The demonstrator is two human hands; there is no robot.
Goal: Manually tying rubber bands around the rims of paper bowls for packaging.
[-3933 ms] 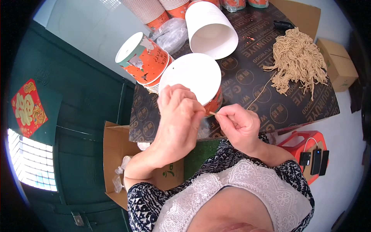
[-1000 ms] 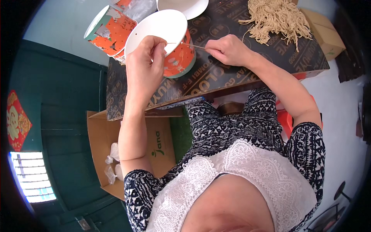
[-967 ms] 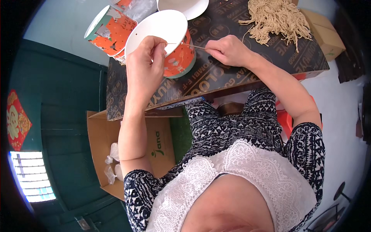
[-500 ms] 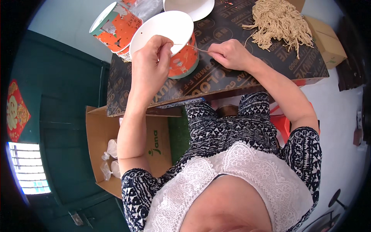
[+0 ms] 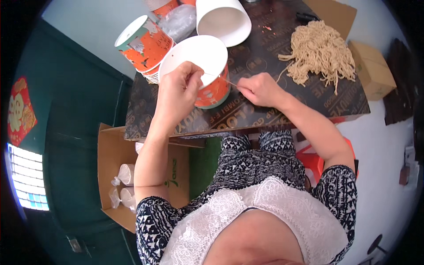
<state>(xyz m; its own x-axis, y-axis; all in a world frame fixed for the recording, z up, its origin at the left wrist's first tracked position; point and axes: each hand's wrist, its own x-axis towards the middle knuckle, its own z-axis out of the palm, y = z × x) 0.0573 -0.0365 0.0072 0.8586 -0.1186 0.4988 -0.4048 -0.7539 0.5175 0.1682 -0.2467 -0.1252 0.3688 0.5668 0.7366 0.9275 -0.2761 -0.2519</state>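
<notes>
Left hand [image 5: 181, 91] pinches a cord [image 5: 230, 82] over the mouth of the tub [image 5: 214, 93], right hand [image 5: 259, 90] closed on the same cord outside; tub stands just beyond left hand. Step looks like threading cord through the tub's side; next move likely calls for a steady, gentle draw

The person's left hand [image 5: 180, 90] curls its fingers in, with the left thumb [image 5: 193, 84] and first finger pinched together. Those tips point right. The right hand [image 5: 263, 89] is curled up like a small fist, with its thumb tucked close to the bent first finger, and it points left. The hands face each other, near but not touching. The left forearm [image 5: 152, 152] reaches almost straight to the far side. The right forearm [image 5: 311, 127] slants from near right to far left.
</notes>
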